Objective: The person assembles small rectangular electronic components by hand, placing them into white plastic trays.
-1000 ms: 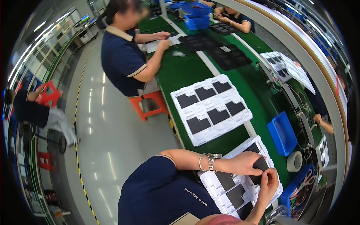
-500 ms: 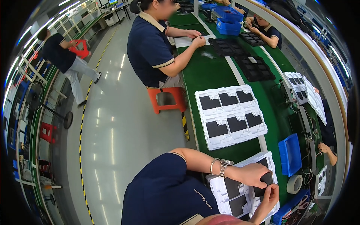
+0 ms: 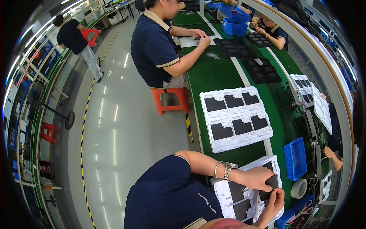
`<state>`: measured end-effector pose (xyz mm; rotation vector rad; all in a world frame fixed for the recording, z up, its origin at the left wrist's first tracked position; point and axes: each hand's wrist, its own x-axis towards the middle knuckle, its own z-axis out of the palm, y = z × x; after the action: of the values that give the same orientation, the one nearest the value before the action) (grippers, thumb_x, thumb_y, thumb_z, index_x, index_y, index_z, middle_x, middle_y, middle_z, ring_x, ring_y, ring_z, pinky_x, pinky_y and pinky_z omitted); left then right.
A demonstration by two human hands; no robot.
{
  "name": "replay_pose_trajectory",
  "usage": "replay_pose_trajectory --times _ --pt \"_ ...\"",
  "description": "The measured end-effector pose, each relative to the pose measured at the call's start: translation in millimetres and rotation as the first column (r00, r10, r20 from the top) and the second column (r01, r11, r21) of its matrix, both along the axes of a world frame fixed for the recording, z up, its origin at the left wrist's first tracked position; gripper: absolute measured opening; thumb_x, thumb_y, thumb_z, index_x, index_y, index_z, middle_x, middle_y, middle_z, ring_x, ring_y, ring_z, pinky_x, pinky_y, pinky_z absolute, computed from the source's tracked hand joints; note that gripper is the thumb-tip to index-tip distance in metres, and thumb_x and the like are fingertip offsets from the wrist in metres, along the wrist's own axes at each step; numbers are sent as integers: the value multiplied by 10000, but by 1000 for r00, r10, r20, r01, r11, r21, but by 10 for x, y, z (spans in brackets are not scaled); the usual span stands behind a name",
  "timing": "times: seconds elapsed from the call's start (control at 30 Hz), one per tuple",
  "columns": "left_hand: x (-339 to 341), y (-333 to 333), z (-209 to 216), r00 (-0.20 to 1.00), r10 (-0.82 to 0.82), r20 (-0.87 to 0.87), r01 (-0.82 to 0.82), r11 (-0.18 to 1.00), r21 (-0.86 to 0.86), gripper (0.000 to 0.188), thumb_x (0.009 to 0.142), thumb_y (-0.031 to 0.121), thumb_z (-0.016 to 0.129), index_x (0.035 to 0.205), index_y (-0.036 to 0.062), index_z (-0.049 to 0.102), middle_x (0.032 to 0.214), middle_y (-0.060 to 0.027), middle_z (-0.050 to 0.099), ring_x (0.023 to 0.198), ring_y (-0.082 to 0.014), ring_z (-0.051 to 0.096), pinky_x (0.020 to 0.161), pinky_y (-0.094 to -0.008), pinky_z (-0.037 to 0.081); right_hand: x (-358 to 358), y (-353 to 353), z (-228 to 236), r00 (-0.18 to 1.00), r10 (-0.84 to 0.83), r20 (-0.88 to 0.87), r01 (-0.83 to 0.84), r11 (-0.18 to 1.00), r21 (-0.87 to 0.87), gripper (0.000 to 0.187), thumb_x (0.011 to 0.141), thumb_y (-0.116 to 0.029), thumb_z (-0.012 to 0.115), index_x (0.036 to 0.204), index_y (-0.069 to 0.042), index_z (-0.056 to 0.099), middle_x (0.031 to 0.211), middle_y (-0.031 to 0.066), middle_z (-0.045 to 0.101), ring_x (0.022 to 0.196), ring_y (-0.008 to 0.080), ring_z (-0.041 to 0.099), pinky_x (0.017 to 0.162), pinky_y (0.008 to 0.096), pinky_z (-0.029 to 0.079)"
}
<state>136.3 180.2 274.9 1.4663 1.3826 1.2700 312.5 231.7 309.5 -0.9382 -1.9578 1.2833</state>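
Observation:
Over a white moulded tray [image 3: 224,194], both of my hands meet at one flat black piece [image 3: 271,181], held tilted above the tray. My left hand [image 3: 256,178], with a watch and a bracelet on its wrist, is closed on the piece's near side. The fingertips of my right hand [image 3: 275,201] pinch at its lower edge, touching or almost touching my left fingers. More flat black pieces [image 3: 241,210] lie in the tray's compartments, partly covered by my hands. Just beyond it, another white tray [image 3: 238,111] holds several notched black pieces.
To the right are a blue bin [image 3: 295,158], a roll of tape [image 3: 299,189] and scissors [image 3: 306,209]. Farther along the green table lie black trays [image 3: 261,70] and blue bins [image 3: 233,26]. A co-worker [image 3: 154,49] sits ahead on an orange stool [image 3: 170,100].
My hands and the black piece have hardly moved. On the left, a person carrying a red stool has walked farther away up the aisle.

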Motion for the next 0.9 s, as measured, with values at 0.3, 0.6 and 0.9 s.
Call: replay_pose_trajectory --times 0.3,0.6,0.9 --pt "-7 -4 24 999 -20 34 21 1000 -6 348 775 286 661 974 4 616 760 -175 654 741 -360 640 661 -445 474 -4 0 42 1000 10 13 -10 1000 -8 140 958 -124 547 910 6 530 880 21 512 821 101 450 777 231 367" --pt "-3 -9 -3 999 -21 24 21 1000 6 365 774 288 659 990 -3 612 764 -188 649 741 -368 634 666 -447 470 24 14 19 1000 20 23 -20 1000 -4 141 963 -125 536 920 9 536 878 22 517 815 100 451 774 234 373" --pt "-4 -38 36 994 -6 108 6 1000 3 366 750 297 661 839 -51 591 774 -238 626 775 -400 606 684 -467 463 9 25 9 998 12 55 -13 1000 10 168 990 -139 492 896 -1 514 825 3 475 770 80 405 712 224 350"
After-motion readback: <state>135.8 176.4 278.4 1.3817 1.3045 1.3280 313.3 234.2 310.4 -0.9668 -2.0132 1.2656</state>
